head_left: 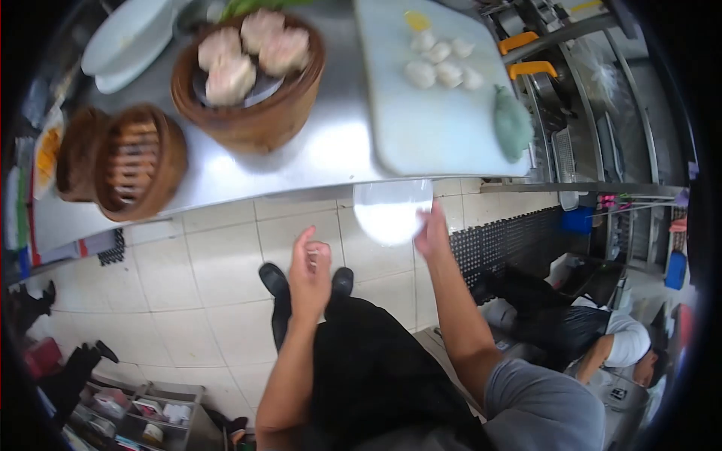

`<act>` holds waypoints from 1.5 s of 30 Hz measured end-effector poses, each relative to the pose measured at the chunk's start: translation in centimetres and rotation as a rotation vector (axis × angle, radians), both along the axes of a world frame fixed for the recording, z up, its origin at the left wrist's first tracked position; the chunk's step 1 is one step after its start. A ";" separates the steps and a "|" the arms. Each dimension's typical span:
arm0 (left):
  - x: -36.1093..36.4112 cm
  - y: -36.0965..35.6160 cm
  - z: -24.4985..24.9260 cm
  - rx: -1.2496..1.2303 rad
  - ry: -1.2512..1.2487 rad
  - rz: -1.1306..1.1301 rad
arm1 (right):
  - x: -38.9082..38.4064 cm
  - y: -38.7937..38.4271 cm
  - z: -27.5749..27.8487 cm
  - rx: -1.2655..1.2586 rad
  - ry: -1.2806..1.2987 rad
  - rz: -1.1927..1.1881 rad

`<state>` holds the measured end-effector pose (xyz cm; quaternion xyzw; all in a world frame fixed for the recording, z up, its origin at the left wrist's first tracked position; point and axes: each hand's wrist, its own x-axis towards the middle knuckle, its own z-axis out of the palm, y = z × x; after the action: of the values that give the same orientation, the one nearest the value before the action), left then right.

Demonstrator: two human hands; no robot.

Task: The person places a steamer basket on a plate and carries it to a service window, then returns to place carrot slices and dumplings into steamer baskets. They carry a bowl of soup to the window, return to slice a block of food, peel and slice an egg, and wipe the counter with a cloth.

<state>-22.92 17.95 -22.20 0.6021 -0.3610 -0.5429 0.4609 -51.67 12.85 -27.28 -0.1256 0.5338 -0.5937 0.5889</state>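
A white, rounded flat piece (392, 213), perhaps a scraper, is held in my right hand (432, 231) just off the front edge of the counter. My left hand (310, 259) is raised over the floor with its fingers partly curled and apart, holding nothing visible. Several white dough pieces (448, 73) lie on the white cutting board (417, 143), beside a green cloth (513, 124). On the left part of the counter, a round bamboo steamer (252, 124) carries several pale pink dumplings (229, 79).
Two smaller bamboo baskets (139, 161) stand at the counter's left, near white oval dishes (128, 41). Orange handles (532, 69) stick out by the right rack. A person (587, 334) is at lower right. Below the counter is a tiled floor (188, 301).
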 end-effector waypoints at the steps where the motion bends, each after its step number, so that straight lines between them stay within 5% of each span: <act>1: -0.9 1.0 1.3 -0.027 0.018 -0.006 | 1.1 3.5 2.1 0.024 0.020 0.025; 2: -1.7 1.7 2.7 -0.054 0.035 -0.013 | 1.7 6.5 3.8 0.048 -0.017 0.071; 5: -3.2 2.7 8.1 -0.150 -0.484 -0.358 | 2.5 11.2 9.4 0.094 -0.108 0.099; 8: -6.1 2.2 14.2 -0.287 -0.514 -0.247 | 2.0 11.0 15.8 0.091 -0.184 0.023; 10: -7.5 0.1 16.9 -0.261 -0.520 -0.228 | 0.2 7.4 19.4 0.090 -0.519 0.000; 14: -9.5 -5.8 19.0 -0.246 -0.575 -0.203 | -2.0 -0.5 22.5 -0.051 -0.067 0.076; 17: -10.6 -8.9 20.6 -0.183 -0.720 -0.191 | -2.4 -3.7 24.6 -0.036 -0.037 0.011; 21: -10.2 -11.0 18.7 -0.161 -0.720 -0.237 | -4.6 -5.4 23.4 -0.051 -0.141 -0.013; 26: -7.6 -11.3 12.9 -0.008 -0.140 -0.016 | -7.2 -8.1 23.1 -0.041 0.080 -0.256; 32: -8.5 -13.9 13.7 0.094 -0.218 0.076 | -10.9 -11.4 24.0 -0.273 0.406 -0.386; 33: -9.0 -15.1 13.4 -0.017 -0.442 0.081 | -10.9 -11.5 25.1 -0.270 0.403 -0.380; 37: -10.3 -18.1 15.9 0.087 -0.509 0.052 | -10.4 -12.8 26.5 -0.235 0.320 -0.567; 38: -10.2 -18.4 15.6 -0.066 -0.729 0.032 | -10.4 -13.2 26.2 -0.220 0.273 -0.599; 39: -10.1 -18.4 15.4 -0.220 -0.944 0.010 | -11.0 -14.1 24.2 -0.219 0.272 -0.592; 41: -10.1 -16.3 18.3 -0.267 -0.930 -0.007 | -12.3 -16.1 19.3 -0.127 0.225 -0.503; 45: -5.9 -7.2 21.8 -0.410 -0.859 -0.322 | -11.9 -14.5 21.0 0.098 0.417 -0.176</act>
<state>-28.83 10.74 -0.39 0.6051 -0.7057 -0.2281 0.2897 -63.61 -1.67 -6.27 -0.1699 0.6812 -0.5771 0.4172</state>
